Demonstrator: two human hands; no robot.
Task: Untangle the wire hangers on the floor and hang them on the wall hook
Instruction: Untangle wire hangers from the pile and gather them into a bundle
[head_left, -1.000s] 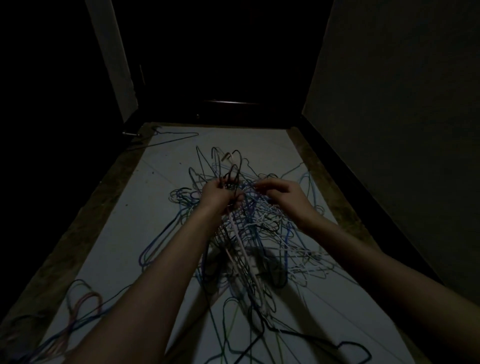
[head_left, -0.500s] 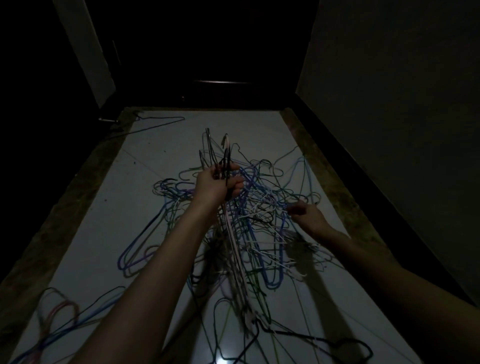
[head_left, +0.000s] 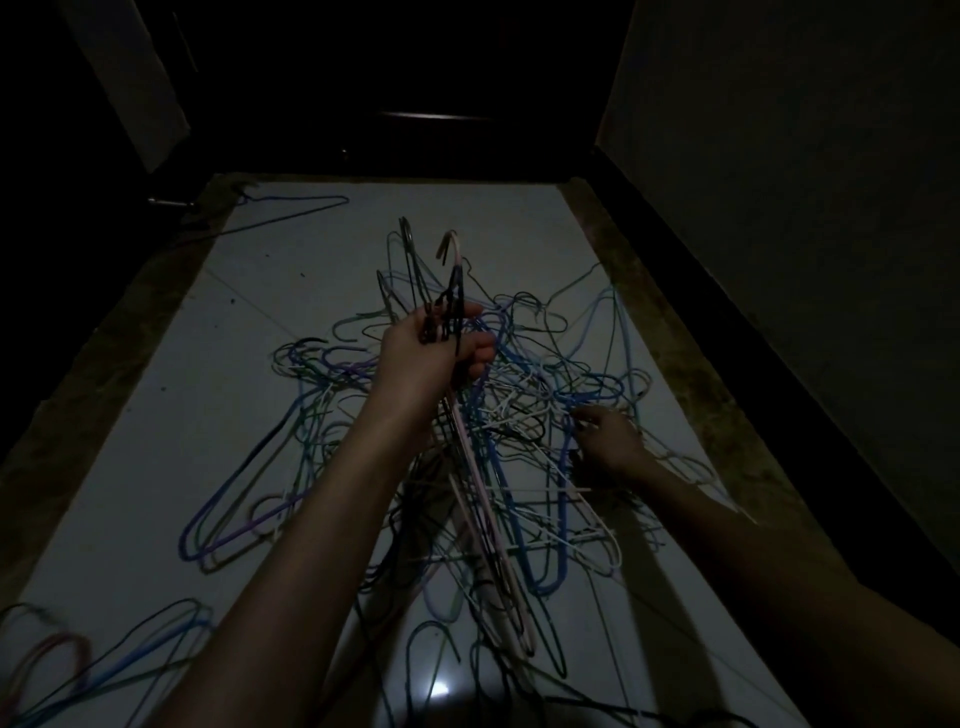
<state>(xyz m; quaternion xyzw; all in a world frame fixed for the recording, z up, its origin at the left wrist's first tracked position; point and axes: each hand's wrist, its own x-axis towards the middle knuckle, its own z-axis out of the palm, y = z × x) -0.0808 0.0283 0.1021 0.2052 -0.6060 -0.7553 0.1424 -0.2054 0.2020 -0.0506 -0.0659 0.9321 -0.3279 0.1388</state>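
A tangled heap of wire hangers (head_left: 540, 395) in blue, white, pink, green and black lies on the pale tiled floor (head_left: 156, 467). My left hand (head_left: 431, 353) grips a bunch of hangers (head_left: 452, 291) by their necks, raised above the heap, their hooks pointing up and their bodies trailing down toward me. My right hand (head_left: 608, 439) is low in the right side of the heap, fingers among the wires; whether it holds one is too dark to tell. No wall hook is in view.
A single blue hanger (head_left: 291, 205) lies apart at the far left of the floor. More loose hangers (head_left: 78, 660) lie at the near left. A dark wall (head_left: 805, 208) runs along the right, a dark doorway (head_left: 415, 88) stands ahead.
My left hand has lifted its bunch of hangers higher. My right hand has left the bunch and dropped to the right side of the heap.
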